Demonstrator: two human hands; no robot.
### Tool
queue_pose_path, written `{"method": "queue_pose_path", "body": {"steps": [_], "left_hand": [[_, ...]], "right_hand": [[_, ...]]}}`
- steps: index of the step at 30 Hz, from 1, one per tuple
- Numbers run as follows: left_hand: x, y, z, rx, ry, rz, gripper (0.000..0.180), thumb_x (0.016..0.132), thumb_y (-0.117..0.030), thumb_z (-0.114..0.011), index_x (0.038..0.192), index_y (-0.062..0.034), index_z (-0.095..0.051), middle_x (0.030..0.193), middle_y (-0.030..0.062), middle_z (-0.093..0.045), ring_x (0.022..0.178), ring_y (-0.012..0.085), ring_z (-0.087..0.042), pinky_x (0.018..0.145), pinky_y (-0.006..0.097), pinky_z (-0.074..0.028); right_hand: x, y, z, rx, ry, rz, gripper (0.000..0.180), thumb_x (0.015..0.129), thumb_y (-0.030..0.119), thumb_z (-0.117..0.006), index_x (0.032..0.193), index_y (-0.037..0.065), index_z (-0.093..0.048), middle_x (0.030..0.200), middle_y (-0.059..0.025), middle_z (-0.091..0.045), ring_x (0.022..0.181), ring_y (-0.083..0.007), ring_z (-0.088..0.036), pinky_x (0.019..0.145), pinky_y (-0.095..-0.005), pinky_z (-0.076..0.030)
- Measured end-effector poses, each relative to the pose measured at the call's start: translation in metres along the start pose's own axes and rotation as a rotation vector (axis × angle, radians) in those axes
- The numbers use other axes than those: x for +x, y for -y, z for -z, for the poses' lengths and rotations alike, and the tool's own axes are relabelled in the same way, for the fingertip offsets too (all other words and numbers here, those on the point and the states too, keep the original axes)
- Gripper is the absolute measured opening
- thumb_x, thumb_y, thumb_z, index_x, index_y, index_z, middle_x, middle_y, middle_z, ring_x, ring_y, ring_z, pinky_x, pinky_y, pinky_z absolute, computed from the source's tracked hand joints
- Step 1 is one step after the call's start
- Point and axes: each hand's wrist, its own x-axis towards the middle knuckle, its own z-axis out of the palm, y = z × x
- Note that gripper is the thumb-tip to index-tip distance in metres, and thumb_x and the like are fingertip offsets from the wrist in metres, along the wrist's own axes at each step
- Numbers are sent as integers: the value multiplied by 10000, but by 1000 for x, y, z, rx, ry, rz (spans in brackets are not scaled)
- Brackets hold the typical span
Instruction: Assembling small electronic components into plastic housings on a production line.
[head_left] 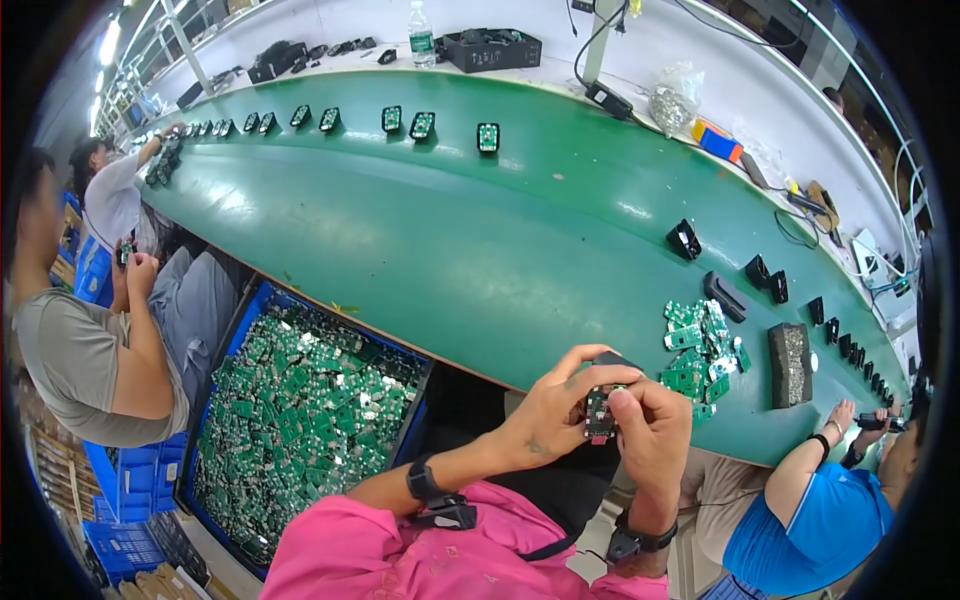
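Gripping a small black plastic housing with a green circuit board inside (600,410) between left hand (553,405) and right hand (648,425), above the green tabletop (480,240) edge; pile of loose green boards (700,355) waiting beside, finished units (420,124) lining the far side

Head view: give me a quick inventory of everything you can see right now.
small black housing with board: one, held in both hands
loose circuit boards: pile, green, belt right
blue bin: one, full of green boards, lower left
conveyor belt: one, green
assembled units: row, black and green, far belt
black shells: several, belt right edge
black tray: one, beside the pile
water bottle: one, clear, top
co-workers: at least three, left and right
left hand: grips housing
right hand: thumb on board
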Motion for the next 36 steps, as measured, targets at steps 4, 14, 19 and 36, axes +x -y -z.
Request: {"method": "queue_pose_path", "body": {"steps": [4,14,19,36], "left_hand": [[0,2,-2,197,-90,-144,587,791,102,-553,1319,-155,-573,1347,205,-488,1019,368,-639,835,373,-527],[-1,-17,-4,29,-104,119,541,888,56,-468,1420,-39,-441,1278,225,-564,1101,398,-608,956,354,-475],[0,-17,3,-320,-19,185,555,936,0,-475,1471,-60,-336,1155,102,-575,817,80,-589,648,253,-491],[13,-24,7,-512,5,393,475,1003,-93,-441,1463,-66,-324,1200,134,-536,780,119,-625,556,241,-506]], "right_hand": [[-9,12,-16,62,-87,-90,122,867,57,-722,865,-43,-652,675,-46,-594,548,-92,-560,491,-234,-423],[2,1,-14,190,-189,-205,156,893,78,-713,795,-5,-623,633,-8,-604,492,-45,-536,439,-195,-395],[5,-3,-17,180,-238,-124,195,908,97,-712,768,17,-602,627,-2,-606,494,-37,-532,438,-188,-382],[2,-6,-22,251,-253,-108,208,956,138,-673,831,4,-575,691,11,-594,583,-27,-529,499,-191,-393]]}}
